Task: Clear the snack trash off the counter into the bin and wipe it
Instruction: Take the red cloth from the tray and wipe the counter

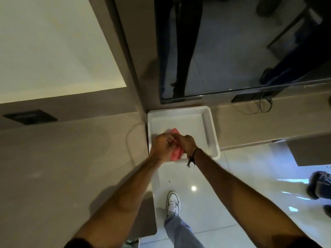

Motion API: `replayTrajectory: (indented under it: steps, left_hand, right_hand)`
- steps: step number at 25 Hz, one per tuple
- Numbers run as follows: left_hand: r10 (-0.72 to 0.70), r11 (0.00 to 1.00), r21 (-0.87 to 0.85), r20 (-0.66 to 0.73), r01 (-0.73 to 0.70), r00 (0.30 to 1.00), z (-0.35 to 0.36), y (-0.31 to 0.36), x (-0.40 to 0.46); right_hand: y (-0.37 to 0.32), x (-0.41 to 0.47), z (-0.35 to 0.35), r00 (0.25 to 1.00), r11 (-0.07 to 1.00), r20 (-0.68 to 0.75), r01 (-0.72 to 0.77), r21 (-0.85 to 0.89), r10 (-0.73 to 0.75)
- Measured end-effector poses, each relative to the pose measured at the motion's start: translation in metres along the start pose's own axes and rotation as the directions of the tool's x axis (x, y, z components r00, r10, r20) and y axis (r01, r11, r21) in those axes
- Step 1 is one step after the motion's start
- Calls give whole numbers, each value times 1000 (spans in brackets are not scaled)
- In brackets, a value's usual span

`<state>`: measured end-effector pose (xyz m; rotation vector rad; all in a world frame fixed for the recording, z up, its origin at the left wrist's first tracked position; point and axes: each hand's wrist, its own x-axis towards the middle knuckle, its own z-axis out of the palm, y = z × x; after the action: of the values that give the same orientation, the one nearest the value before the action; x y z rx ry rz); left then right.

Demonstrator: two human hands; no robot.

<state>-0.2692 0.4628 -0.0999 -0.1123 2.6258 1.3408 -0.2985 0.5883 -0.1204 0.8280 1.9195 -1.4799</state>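
Both my hands meet over a white plastic bin point(208, 126) that stands on a low ledge to the right of the counter point(71, 167). My left hand point(162, 146) and my right hand point(186, 143) are closed together on a crumpled red-pink piece point(176, 153), a cloth or a wrapper; I cannot tell which. A bit of the same red point(174, 130) shows beyond my fingers, inside the bin. The hands hide most of it.
The beige counter fills the left side, with a dark socket plate point(30, 116) set in its back wall. A large dark screen point(232, 51) hangs behind the bin, with a cable point(265, 104) below it. My white shoe point(173, 203) stands on the glossy floor; another person's shoe point(318, 183) is at the right edge.
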Motion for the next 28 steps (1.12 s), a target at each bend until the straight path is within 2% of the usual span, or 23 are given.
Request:
replayTrajectory:
  steps: [2, 4, 6, 7, 9, 12, 15, 17, 19, 20, 22, 24, 26, 28]
  left_hand:
    - [-63, 968, -247, -52, 48, 997, -22, 7, -24]
    - [-87, 944, -329, -201, 16, 976, -54, 0, -49]
    - [-137, 950, -312, -328, 30, 935, -87, -23, -67]
    - [-197, 940, -331, -322, 85, 926, -105, -36, -75]
    - [-280, 899, -403, -225, 172, 933, -127, -59, -88]
    - [-278, 918, -338, -180, 206, 943, -150, -79, -108]
    - [-258, 958, -154, -89, 242, 962, -159, -103, -133]
    - [-232, 964, -163, -141, 209, 962, -158, -123, -160]
    - [-103, 994, -64, -287, 89, 952, -155, -141, -200]
    - [-35, 999, 13, -355, 42, 934, -155, -147, -225]
    - [37, 994, 105, -467, 14, 884, -158, -156, -281]
    - [20, 992, 115, -506, 45, 862, -157, -175, -331]
    - [-83, 983, 96, -518, 155, 851, -151, -202, -377]
    - [-176, 955, 116, -518, 272, 837, -140, -242, -413]
  right_hand:
    - [-4, -16, 1, 995, 991, 47, 83, 101, -88]
    - [-2, -40, 10, 974, 967, 188, 77, 243, -124]
    - [2, -66, 29, 933, 970, 334, 51, 239, -132]
    - [4, -82, 43, 914, 978, 384, 51, 204, -128]
    - [14, -104, 74, 907, 987, 406, 49, 152, -107]
    - [34, -129, 117, 952, 991, 288, 69, 113, -99]
    - [55, -150, 140, 982, 977, 9, 188, -96, -188]
    - [70, -177, 140, 918, 918, -191, 291, -269, -347]
    - [93, -211, 139, 793, 823, -273, 442, -357, -545]
    - [107, -229, 142, 730, 752, -255, 508, -419, -635]
    - [144, -262, 158, 632, 556, -84, 603, -572, -771]
    - [184, -288, 182, 606, 399, 143, 665, -631, -783]
    - [225, -295, 207, 654, 385, 265, 673, -632, -708]
    - [271, -285, 234, 768, 471, 291, 597, -649, -571]
